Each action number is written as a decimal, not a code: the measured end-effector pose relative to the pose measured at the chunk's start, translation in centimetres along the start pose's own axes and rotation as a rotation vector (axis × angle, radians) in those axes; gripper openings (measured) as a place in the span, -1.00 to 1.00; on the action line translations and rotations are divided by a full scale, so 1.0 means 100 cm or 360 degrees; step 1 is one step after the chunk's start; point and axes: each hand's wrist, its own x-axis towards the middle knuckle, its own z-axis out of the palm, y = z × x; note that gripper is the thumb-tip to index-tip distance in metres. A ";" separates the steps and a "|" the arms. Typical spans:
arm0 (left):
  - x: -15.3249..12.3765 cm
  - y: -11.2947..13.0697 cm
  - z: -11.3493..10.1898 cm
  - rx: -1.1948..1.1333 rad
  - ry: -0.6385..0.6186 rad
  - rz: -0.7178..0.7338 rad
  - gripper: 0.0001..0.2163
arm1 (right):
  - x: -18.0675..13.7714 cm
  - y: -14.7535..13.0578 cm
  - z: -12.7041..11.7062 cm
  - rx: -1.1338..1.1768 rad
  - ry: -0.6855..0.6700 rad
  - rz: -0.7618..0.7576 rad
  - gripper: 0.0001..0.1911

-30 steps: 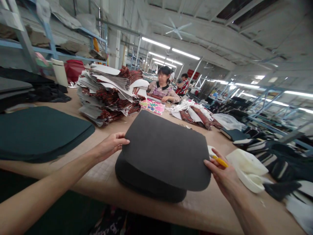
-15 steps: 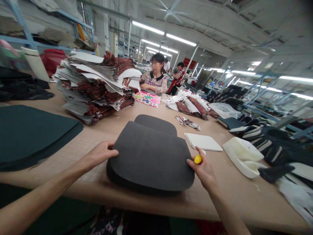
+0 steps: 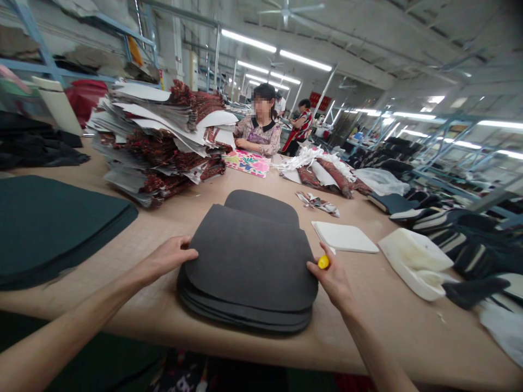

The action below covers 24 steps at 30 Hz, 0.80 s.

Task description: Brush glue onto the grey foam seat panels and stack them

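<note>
Stack of dark grey sheets [image 3: 245, 316] — lies at the near edge of the worktop [image 3: 388, 321], centre. Layer edges at the front: four or five, exact count unclear. Top sheet [image 3: 249, 256] sits roughly flush; one more dark sheet [image 3: 261, 204] juts out behind it.

Left hand [image 3: 165, 258]: fingers loosely curled against the top sheet's left edge; whether they pinch it cannot be told. Right hand [image 3: 333, 277]: at the stack's right edge, closed round one small yellow object [image 3: 323, 262], only its round end showing.

Right of the stack: one flat white pad [image 3: 345, 237], then a white tray-like piece [image 3: 412, 261] — contents hard to make out. One patterned scrap [image 3: 316, 202] behind.

Left: one low pile of dark green sheets [image 3: 57, 218], cut off by the frame. Beyond it, a tall untidy heap of red-patterned and grey pieces [image 3: 159, 141].

Far end: two people, one seated [image 3: 261, 133], one standing [image 3: 301, 126].
</note>
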 end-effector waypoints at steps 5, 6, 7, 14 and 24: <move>-0.002 0.001 -0.004 -0.0088 -0.0014 0.0026 -0.81 | -0.003 -0.009 -0.008 0.0100 -0.0006 0.0025 -0.09; -0.001 0.000 -0.005 -0.0095 -0.0023 0.0039 -0.81 | -0.005 -0.009 -0.009 0.0127 -0.0024 0.0025 -0.09; -0.001 -0.002 -0.006 -0.0100 -0.0036 0.0045 -0.80 | -0.006 -0.007 -0.009 0.0155 -0.0039 0.0030 -0.10; -0.004 -0.006 -0.009 -0.0143 -0.0161 0.0008 -0.74 | -0.013 0.016 -0.004 0.0280 -0.0058 0.0091 -0.15; -0.002 0.012 -0.009 -0.0069 -0.0065 0.0101 -0.75 | -0.003 0.006 -0.009 0.0332 0.0038 0.0012 -0.15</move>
